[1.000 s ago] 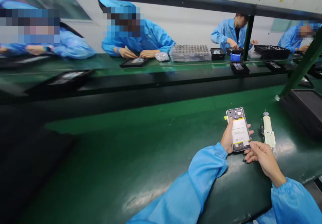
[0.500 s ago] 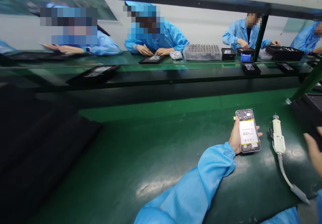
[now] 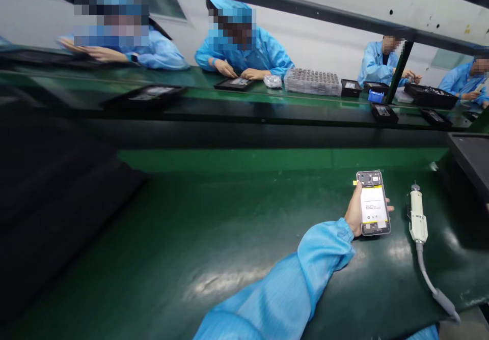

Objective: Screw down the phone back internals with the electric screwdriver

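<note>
My left hand (image 3: 355, 211), in a blue sleeve, grips an open-backed phone (image 3: 372, 202) just above the green work surface (image 3: 229, 228). The phone shows a white battery with yellow strips and a bare circuit area at its far end. A cream electric screwdriver (image 3: 417, 218) lies on the surface just right of the phone, its grey cable (image 3: 433, 289) trailing toward me. My right hand is out of the frame; only a bit of blue sleeve shows at the bottom right edge.
A black tray (image 3: 471, 159) sits at the right edge. Beyond a dark conveyor (image 3: 248, 111) with black trays (image 3: 145, 95), several people in blue coats work at a far bench holding a clear parts tray (image 3: 313, 81) and a blue box (image 3: 376, 96).
My right hand left the phone's near end, moved off to the right and went out of view. The left hand keeps holding the phone. The view shifted slightly.
</note>
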Available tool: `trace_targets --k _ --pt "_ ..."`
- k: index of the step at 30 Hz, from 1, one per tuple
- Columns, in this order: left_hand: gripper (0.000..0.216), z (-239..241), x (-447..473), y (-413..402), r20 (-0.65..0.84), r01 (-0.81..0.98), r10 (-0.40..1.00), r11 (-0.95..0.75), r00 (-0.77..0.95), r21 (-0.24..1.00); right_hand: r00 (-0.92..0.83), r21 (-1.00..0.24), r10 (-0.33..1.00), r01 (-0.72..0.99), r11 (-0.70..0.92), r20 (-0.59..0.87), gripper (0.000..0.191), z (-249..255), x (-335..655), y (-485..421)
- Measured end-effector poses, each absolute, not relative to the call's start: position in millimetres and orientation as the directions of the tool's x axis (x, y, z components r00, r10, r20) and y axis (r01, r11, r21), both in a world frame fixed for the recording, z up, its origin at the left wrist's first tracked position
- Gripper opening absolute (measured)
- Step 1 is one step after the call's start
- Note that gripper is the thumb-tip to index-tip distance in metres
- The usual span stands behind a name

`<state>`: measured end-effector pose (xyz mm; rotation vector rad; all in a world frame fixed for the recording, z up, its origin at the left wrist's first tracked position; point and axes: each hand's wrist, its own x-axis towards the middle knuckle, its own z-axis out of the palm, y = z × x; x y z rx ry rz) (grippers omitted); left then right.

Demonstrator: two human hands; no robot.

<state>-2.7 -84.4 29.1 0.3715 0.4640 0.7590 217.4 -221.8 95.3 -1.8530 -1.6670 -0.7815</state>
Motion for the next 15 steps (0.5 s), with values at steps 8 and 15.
trace_targets --k 8,15 --pt "0.036 96.5 -102.9 -81.9 -0.295 -0.589 0.941 0.333 0.164 0.736 -0.080 -0.052 0.649 0.982 0.182 0.757 0.030 50.1 57.9 -192.1" --pt "0.022 70.8 -97.2 -94.2 -0.383 -0.426 0.910 0.414 0.161 0.804 -0.001 -0.184 0.701 0.965 0.189 0.713 0.042 8.9 48.5 -192.7"
